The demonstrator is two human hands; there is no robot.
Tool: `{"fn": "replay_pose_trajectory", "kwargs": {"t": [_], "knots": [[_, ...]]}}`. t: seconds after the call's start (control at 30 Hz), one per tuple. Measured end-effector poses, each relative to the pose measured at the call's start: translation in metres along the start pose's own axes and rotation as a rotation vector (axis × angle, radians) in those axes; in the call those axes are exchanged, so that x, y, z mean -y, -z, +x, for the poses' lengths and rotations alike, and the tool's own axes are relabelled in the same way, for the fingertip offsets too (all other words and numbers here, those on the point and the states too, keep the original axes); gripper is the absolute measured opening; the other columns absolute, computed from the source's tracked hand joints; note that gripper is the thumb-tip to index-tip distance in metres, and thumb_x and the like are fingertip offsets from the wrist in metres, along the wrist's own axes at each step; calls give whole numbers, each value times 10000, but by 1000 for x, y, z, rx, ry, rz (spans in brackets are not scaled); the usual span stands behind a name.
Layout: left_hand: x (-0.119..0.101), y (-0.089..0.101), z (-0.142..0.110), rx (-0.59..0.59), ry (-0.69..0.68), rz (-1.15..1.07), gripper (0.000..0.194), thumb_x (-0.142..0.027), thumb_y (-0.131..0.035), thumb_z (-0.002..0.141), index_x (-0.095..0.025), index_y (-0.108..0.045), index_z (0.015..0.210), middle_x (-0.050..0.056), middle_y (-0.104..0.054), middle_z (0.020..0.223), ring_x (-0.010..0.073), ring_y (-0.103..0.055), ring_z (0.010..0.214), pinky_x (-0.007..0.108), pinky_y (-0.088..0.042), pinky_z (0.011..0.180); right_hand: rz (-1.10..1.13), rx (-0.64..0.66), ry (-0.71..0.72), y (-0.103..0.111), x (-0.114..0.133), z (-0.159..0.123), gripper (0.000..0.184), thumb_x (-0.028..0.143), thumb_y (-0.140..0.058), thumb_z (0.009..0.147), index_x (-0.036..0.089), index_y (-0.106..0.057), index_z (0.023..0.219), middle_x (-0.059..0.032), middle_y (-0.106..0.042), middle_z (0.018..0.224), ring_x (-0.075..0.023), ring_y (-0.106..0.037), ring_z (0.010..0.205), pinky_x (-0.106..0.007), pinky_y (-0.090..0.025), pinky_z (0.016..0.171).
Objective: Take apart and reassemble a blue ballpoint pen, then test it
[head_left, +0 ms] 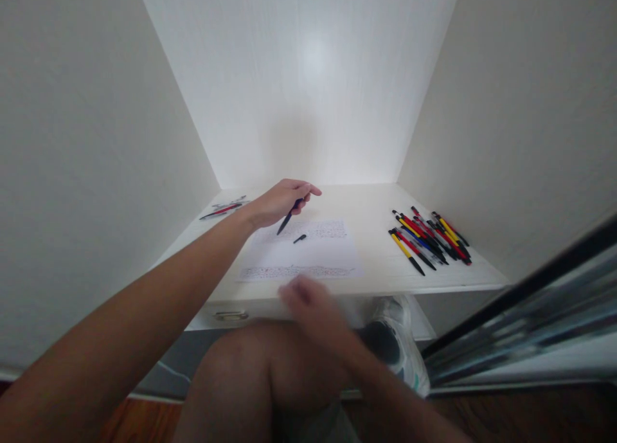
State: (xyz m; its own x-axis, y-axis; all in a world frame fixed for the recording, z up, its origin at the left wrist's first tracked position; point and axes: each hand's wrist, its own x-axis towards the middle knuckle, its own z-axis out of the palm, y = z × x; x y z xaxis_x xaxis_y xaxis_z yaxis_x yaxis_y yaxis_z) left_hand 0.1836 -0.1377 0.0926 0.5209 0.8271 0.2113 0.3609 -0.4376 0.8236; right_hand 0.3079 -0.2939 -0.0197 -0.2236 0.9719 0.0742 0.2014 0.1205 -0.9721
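Note:
My left hand [282, 200] reaches over the white desk [371, 205] and pinches a dark pen [288, 217] above a sheet of paper [308, 253] covered with scribbled lines. A small dark pen cap [299, 238] lies on the paper just right of the pen tip. My right hand [308, 305] hovers low at the desk's front edge and is smeared by motion, so its fingers cannot be read.
A heap of several red, yellow, blue and black pens [429, 237] lies on the right of the desk. A few pens [224, 207] rest at the far left. White walls enclose the desk on three sides. A drawer handle [231, 315] sits below the edge, my knee [250, 372] beneath.

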Motion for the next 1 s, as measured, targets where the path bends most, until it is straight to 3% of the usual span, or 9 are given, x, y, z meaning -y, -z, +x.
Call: {"fn": "replay_pose_trajectory", "kwargs": {"t": [0.13,0.2,0.3,0.4,0.53,0.7,0.87,1.0], "knots": [[-9,-14,8,-63,-170,-233,347,-432,-624,911,-112,-726,997,114,-680,961,154,-600,822,304,-480,771,-221,-221,218,59,3,76,188,342,-702,973,159,-659,979,-1,-573,718,-193,-547,676,-282,-382,605],[-8,-19,16,-95,-228,-221,337,-444,-644,905,-124,-732,962,117,-697,1045,182,-623,946,329,-489,864,-308,-200,323,79,7,112,193,337,-729,938,160,-671,989,22,-530,631,-179,-515,596,-277,-353,564],[3,-22,31,-143,-231,-116,360,-475,-614,933,-137,-734,972,107,-705,1010,203,-638,935,344,-509,827,-268,-109,389,88,10,151,255,303,-645,959,170,-613,744,-5,-532,612,-161,-494,556,-264,-323,510],[30,-24,45,-145,-259,22,437,-534,-506,985,-176,-713,1128,106,-690,1059,217,-651,930,346,-521,783,-129,-30,377,83,1,175,389,254,-528,972,180,-517,590,-28,-519,557,-142,-474,497,-251,-310,464],[79,-25,52,-210,-372,302,454,-503,-484,1001,-183,-618,1293,114,-643,1201,200,-624,1015,328,-497,857,174,-164,242,84,-24,194,402,303,-512,987,180,-531,605,-35,-509,541,-127,-450,440,-229,-290,400],[127,-29,39,-247,-243,462,346,-454,-490,1009,-165,-680,1004,65,-696,924,165,-603,803,314,-444,761,441,-209,83,96,-40,200,230,198,-535,927,170,-540,699,-39,-542,567,-120,-447,419,-214,-263,364],[140,-31,33,-166,-209,594,334,-401,-461,1026,-163,-676,930,61,-704,896,171,-602,790,313,-413,737,499,-109,59,97,-38,194,276,258,-662,968,170,-536,739,-49,-596,656,-118,-508,493,-195,-359,424],[139,-32,35,-155,-212,682,392,-405,-411,1048,-154,-671,899,73,-691,849,169,-590,751,310,-405,711,529,-105,7,97,-37,193,295,301,-702,1005,135,-619,777,-51,-593,656,-108,-493,500,-174,-361,426]]}}
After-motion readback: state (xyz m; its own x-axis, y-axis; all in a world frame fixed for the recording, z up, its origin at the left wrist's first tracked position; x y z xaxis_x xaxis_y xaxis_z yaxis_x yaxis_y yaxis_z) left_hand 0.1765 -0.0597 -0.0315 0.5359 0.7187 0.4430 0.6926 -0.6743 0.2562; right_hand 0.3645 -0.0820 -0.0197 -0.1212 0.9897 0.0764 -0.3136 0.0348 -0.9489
